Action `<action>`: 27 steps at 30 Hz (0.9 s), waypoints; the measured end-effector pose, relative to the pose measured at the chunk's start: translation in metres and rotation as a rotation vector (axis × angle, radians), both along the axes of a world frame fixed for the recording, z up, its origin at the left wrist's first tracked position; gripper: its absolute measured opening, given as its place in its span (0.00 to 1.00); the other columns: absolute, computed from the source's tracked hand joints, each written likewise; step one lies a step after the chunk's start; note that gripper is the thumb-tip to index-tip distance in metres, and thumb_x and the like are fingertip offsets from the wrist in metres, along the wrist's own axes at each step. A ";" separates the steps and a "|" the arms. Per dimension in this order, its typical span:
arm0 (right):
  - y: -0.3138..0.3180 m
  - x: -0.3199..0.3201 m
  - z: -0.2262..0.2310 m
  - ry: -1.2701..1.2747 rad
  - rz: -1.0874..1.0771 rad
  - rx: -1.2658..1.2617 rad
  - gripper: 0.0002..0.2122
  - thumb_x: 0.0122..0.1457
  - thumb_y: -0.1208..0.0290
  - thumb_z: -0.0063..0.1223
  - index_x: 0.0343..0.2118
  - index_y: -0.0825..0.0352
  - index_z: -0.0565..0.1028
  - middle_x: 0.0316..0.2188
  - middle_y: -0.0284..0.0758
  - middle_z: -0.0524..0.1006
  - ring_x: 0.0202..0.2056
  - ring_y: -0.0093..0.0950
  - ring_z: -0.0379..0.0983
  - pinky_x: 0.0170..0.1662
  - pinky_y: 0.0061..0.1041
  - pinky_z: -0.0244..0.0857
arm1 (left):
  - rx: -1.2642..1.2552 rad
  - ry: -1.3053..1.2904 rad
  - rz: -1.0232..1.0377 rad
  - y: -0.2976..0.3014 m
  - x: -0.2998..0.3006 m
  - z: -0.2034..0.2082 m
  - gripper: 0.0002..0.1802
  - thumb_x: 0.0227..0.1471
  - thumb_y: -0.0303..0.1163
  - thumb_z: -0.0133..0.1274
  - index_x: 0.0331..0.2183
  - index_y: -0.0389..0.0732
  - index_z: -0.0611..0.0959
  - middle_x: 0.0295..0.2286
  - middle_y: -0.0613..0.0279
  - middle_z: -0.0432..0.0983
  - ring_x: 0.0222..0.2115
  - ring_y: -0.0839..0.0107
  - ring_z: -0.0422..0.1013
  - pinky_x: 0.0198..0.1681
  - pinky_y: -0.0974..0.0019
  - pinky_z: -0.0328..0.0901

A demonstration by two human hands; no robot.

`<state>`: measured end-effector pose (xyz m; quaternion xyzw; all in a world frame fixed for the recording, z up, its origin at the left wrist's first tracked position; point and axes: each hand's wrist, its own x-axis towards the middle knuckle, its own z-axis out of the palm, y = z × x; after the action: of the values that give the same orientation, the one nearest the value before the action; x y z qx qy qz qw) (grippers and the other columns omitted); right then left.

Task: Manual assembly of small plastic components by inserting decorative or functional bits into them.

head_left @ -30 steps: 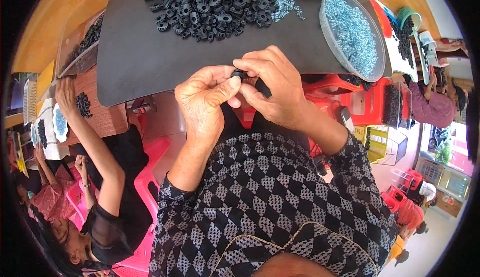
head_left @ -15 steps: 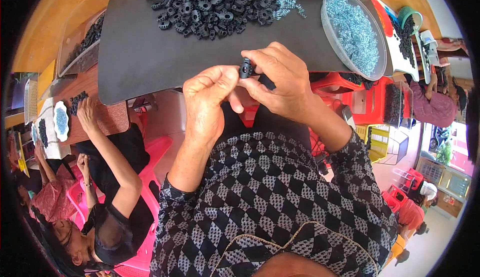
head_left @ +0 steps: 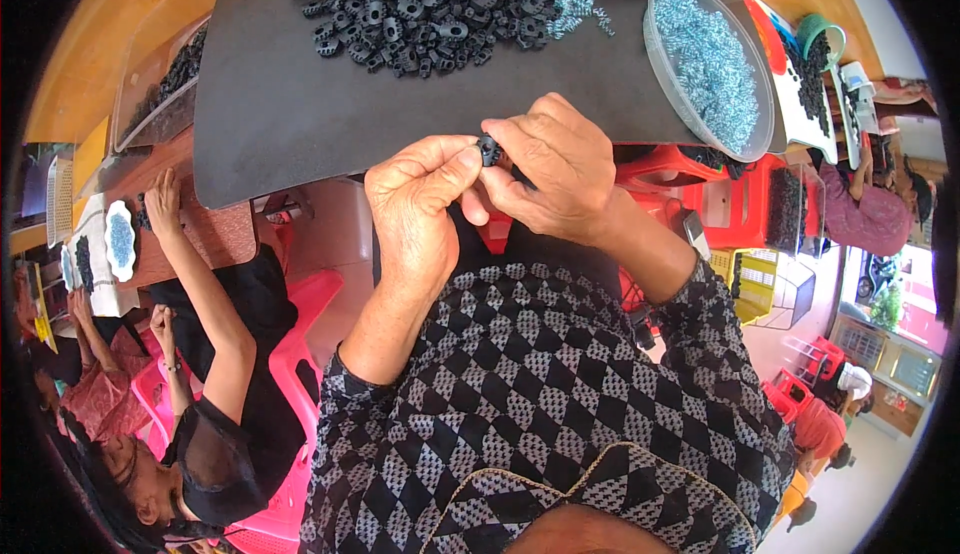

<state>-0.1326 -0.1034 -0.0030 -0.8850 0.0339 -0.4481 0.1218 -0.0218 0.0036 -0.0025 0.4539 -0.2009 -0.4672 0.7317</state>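
Observation:
A small black plastic cord lock [head_left: 489, 150] with a round hole is pinched between my two hands, just off the near edge of the dark table. Thumb and forefinger of my left hand [head_left: 415, 189] close on its left side. From the right, the fingers of my right hand [head_left: 555, 164] grip it too and hide part of it. Beyond my hands lies a heap of similar black cord locks [head_left: 420, 14]. Several small metal springs [head_left: 570, 9] are scattered at the heap's right side. A round clear tub [head_left: 655, 64] full of springs stands at the right.
The dark tabletop [head_left: 290, 104] has a rounded near-left corner. Clear bins [head_left: 150, 114] hold black parts at its left. A co-worker's arm [head_left: 205, 274] reaches over a brown table beside a white dish [head_left: 120, 239] of springs. Red chairs [head_left: 735, 199] stand at the right.
The cord lock has turned and sits slightly lower between my fingers, with my right fingers closer round it. At left, the co-worker's hand has shifted a little.

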 end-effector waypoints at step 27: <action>-0.162 -0.034 0.124 -0.111 -0.571 0.182 0.18 0.47 0.79 0.53 0.44 0.69 0.72 0.25 0.30 0.71 0.27 0.21 0.65 0.32 0.19 0.61 | 0.255 -1.592 0.541 -0.039 0.056 -0.007 0.16 0.36 0.31 0.64 0.31 0.41 0.78 0.23 0.59 0.72 0.23 0.58 0.70 0.27 0.59 0.64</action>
<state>-0.1663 -0.2650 0.1211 -0.7993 0.3145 -0.5070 0.0716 0.0337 -0.0350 -0.0092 0.7586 -0.4860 0.1633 0.4021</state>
